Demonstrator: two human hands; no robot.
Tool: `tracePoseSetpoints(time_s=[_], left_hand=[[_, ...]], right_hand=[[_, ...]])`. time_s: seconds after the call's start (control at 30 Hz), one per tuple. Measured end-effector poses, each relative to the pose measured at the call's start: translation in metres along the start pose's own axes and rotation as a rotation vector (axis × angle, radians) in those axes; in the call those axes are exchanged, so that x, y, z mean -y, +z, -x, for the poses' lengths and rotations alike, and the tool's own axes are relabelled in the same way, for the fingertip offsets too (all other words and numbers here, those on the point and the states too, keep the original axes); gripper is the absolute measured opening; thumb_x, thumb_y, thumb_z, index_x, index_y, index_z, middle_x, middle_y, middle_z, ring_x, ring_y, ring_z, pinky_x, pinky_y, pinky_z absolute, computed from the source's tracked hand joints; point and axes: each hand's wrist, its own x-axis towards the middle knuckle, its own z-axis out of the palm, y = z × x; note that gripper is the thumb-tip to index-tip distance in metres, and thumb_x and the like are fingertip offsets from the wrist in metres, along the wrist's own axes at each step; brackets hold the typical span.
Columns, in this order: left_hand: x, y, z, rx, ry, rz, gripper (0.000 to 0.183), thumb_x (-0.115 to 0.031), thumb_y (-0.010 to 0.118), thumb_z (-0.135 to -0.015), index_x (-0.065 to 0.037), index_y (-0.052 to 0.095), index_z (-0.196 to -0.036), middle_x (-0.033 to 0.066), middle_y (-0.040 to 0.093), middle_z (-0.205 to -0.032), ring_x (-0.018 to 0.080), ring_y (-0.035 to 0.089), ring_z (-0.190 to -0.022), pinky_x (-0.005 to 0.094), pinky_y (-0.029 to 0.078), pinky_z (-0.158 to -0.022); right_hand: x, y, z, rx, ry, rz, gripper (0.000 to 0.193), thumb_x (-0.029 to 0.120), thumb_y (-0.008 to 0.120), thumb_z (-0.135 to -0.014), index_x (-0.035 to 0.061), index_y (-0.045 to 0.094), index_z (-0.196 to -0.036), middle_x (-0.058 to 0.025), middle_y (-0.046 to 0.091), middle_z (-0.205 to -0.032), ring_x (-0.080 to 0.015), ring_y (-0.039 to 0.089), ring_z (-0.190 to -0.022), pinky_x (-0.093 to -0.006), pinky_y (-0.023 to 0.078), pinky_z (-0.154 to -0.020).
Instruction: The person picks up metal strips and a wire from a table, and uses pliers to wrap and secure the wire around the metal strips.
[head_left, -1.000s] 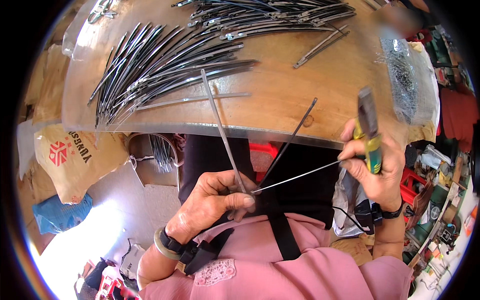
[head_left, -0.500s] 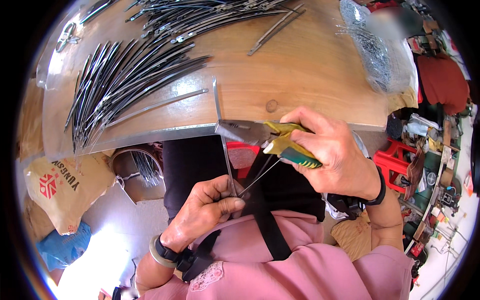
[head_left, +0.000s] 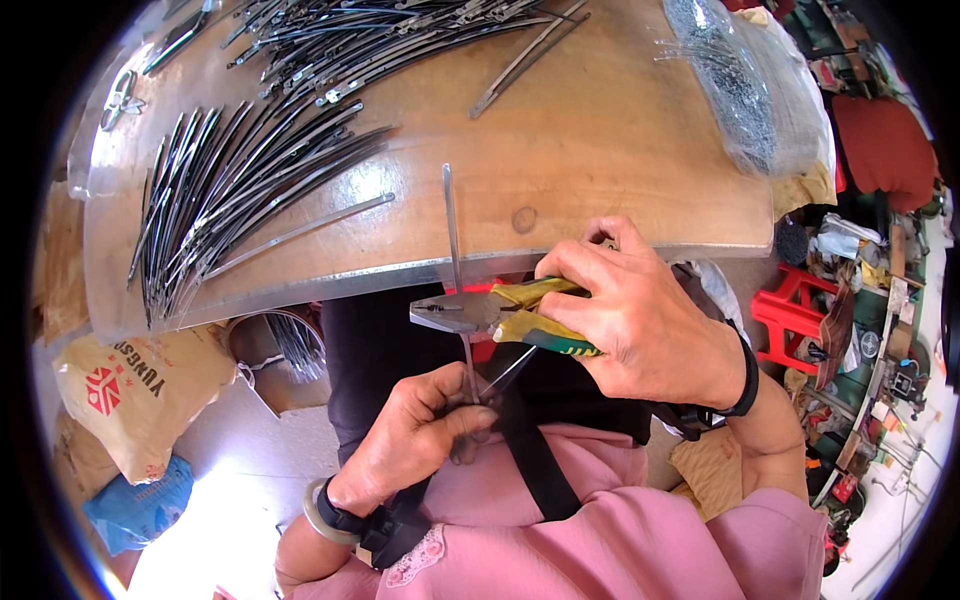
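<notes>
My left hand [head_left: 417, 422] is closed, thumb and fingers pinching a thin flat metal strip [head_left: 451, 215] near its lower end. The strip stands up past the table edge. A second thin metal length [head_left: 513, 368] slants up right from the same pinch; whether it is part of the strip I cannot tell. In my right hand [head_left: 645, 325] is a pair of pliers [head_left: 545, 325] with yellow and green handles. Their jaws point left and cross the strip just below the table edge; how tightly they grip it I cannot tell.
Bundles of thin dark metal strips [head_left: 240, 190] cover the left and back of the wooden table [head_left: 620, 130]. Scissors [head_left: 122, 100] lie at far left, a clear bag of small metal pieces [head_left: 730, 90] at far right. A red stool [head_left: 797, 315] stands on the right.
The pliers have moved left and down along the strip, nearer my left hand. The strip's upper end has shifted slightly right. My left hand keeps its pinch.
</notes>
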Motion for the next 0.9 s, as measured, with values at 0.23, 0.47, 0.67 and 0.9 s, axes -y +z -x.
tracePoseSetpoints(time_s=[0.23,0.47,0.67,0.9], left_hand=[[-0.030,-0.015,0.001,-0.036,0.197,-0.153,0.024,0.004,0.058,-0.091,0.005,0.062,-0.115,0.0011,0.061,-0.080,0.0114,0.061,-0.081,0.0252,0.049,-0.079],[-0.056,-0.001,-0.011,0.050,-0.029,0.134,0.023,-0.003,0.062,-0.091,0.002,0.062,-0.114,0.0063,0.067,-0.086,0.0161,0.063,-0.078,0.0269,0.052,-0.073],[-0.054,0.014,-0.016,-0.067,-0.153,0.309,0.017,-0.010,0.061,-0.091,0.005,0.058,-0.097,0.0098,0.056,-0.070,0.0164,0.049,-0.048,0.0273,0.036,-0.042],[-0.034,0.010,-0.007,-0.160,0.161,0.459,0.020,-0.012,0.058,-0.095,0.004,0.058,-0.106,0.0024,0.047,-0.062,0.0068,0.034,-0.046,0.0226,0.024,-0.042]], right_hand=[[-0.002,-0.006,0.003,-0.075,-0.003,-0.027,0.031,0.004,0.065,-0.053,-0.0031,0.062,-0.083,-0.0141,0.056,-0.099,-0.0320,0.054,-0.085,-0.0453,0.037,-0.087],[0.009,-0.009,-0.003,-0.116,-0.050,-0.057,0.024,0.008,0.066,-0.062,-0.0012,0.065,-0.084,-0.0134,0.056,-0.098,-0.0269,0.058,-0.086,-0.0465,0.035,-0.087],[0.000,0.002,-0.012,-0.181,-0.070,-0.055,0.022,0.006,0.067,-0.058,0.0002,0.063,-0.079,-0.0120,0.058,-0.100,-0.0280,0.057,-0.088,-0.0487,0.035,-0.088],[-0.002,-0.017,0.013,-0.347,0.141,0.068,0.022,0.013,0.077,-0.070,-0.0019,0.061,-0.073,-0.0136,0.059,-0.103,-0.0329,0.056,-0.095,-0.0440,0.044,-0.081]])
